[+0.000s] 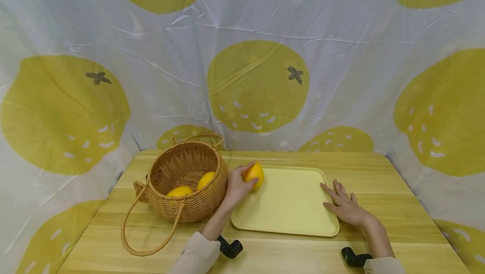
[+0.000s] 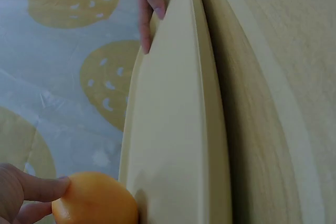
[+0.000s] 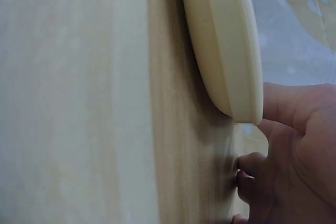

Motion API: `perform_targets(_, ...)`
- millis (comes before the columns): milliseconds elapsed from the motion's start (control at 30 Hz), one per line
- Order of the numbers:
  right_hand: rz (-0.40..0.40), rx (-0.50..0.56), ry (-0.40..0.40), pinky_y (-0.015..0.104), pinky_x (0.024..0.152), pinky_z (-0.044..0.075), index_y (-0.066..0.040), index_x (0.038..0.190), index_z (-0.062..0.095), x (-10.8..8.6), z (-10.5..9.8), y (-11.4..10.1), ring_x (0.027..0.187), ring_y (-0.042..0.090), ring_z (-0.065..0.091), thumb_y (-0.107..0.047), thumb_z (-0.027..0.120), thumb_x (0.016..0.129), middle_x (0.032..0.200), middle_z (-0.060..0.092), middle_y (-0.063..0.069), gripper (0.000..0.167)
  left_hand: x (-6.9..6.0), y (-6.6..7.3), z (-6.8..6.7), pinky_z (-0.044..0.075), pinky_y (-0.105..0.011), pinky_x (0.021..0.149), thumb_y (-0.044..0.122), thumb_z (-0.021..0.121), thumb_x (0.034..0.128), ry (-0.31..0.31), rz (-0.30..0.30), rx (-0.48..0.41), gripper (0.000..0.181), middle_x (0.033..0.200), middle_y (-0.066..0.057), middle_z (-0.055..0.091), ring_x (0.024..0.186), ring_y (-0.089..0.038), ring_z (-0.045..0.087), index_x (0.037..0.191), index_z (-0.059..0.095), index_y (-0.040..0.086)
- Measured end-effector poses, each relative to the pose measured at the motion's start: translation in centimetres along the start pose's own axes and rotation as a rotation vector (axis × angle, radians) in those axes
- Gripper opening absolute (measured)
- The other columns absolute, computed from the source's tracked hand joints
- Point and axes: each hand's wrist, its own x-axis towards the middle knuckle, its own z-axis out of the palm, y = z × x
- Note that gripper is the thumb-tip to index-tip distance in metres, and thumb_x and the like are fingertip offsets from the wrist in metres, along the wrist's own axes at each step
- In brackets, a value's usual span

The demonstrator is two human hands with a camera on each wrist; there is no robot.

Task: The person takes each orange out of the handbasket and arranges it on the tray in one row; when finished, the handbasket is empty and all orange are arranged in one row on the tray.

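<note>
In the head view the left hand (image 1: 238, 187) pinches an orange-yellow fruit (image 1: 254, 175) between thumb and fingers, over the left part of a pale yellow tray (image 1: 284, 202). The left wrist view shows the fruit (image 2: 95, 199) from the side, with thumb and fingers at its edge. The right hand (image 1: 346, 207) rests at the tray's right edge, fingers spread, its thumb and a fingertip on the rim. In the right wrist view the hand (image 3: 299, 145) touches the tray's corner (image 3: 236, 77). Two yellow fruits (image 1: 179, 191) lie inside the wicker basket (image 1: 193, 206).
The basket stands left of the tray, close to the left forearm, its front handle (image 1: 130, 240) hanging down to the wooden table (image 1: 265, 255). A second handle stands at its back. Behind the table hangs a lemon-patterned cloth (image 1: 341, 76). Black devices are on both wrists.
</note>
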Motion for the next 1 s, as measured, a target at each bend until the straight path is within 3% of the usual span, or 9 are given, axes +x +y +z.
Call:
perform_targets(200,-0.007,0.004,0.001,0.074,0.108,-0.031,0.001,0.164,0.019,-0.1,0.0,-0.1,0.15,0.056,-0.028,-0.027,0.051,0.109,0.164,-0.023,0.036,0.069,-0.2,-0.5,0.3,0.041,-0.06,0.115,0.0,0.073,0.0922,0.025,-0.045,0.052,0.049,0.146,-0.036,0.053,0.136,-0.051,0.052,0.141,0.063,0.002)
perform_targets(400,-0.008,-0.005,0.004,0.075,0.108,-0.03,0.001,0.164,0.019,-0.1,0.1,0.0,0.15,0.056,-0.027,-0.027,0.051,0.109,0.164,-0.023,0.036,0.069,-0.4,-0.6,0.3,0.028,-0.064,0.122,0.001,0.067,0.0969,0.023,-0.097,0.01,0.052,0.158,-0.037,0.036,0.147,-0.054,0.035,0.148,0.055,-0.001)
perform_targets(800,-0.011,-0.001,0.0,0.075,0.108,-0.029,0.001,0.164,0.02,0.0,0.0,0.4,0.15,0.057,-0.026,-0.025,0.05,0.11,0.164,-0.021,0.037,0.067,-0.6,-0.9,0.2,0.023,-0.06,0.126,0.003,0.058,0.1032,0.004,-0.088,-0.011,0.052,0.164,-0.031,0.031,0.154,-0.046,0.029,0.153,0.046,-0.003)
perform_targets(1000,-0.012,-0.002,-0.001,0.076,0.108,-0.027,0.002,0.164,0.02,0.0,-0.2,0.5,0.151,0.057,-0.022,-0.025,0.05,0.109,0.165,-0.019,0.036,0.068,-0.6,-1.4,0.2,0.028,-0.063,0.122,0.009,0.065,0.101,0.007,-0.053,0.004,0.058,0.164,-0.031,0.032,0.152,-0.05,0.03,0.154,0.045,-0.002)
